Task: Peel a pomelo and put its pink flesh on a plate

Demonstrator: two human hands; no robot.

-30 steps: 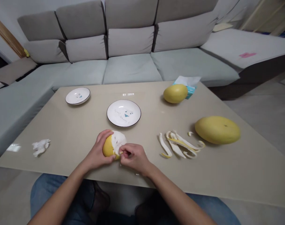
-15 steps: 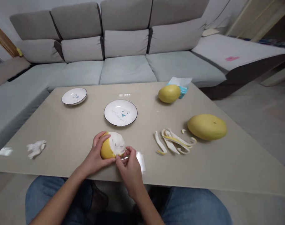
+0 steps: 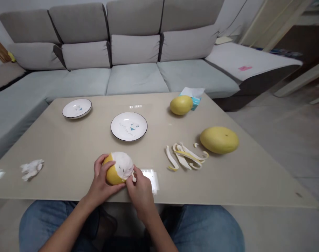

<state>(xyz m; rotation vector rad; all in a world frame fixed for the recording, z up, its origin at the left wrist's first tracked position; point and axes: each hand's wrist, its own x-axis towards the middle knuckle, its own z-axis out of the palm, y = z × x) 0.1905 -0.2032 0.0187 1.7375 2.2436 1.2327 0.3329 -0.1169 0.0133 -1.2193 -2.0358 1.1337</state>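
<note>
A half-peeled pomelo, yellow below and white pith on top, rests at the near edge of the beige table. My left hand wraps round its yellow left side. My right hand is closed at its right side, fingers pinching a strip of rind at the edge of the peel. A pile of torn peel strips lies to the right.
Two whole pomelos lie at the right, a tissue box behind the far one. Two white plates sit mid-table. A crumpled tissue lies at the left. A grey sofa stands behind.
The view has drifted right, so everything sits further left. My right hand has shifted lower along the fruit's right side, still pinching rind. The left hand keeps its hold.
</note>
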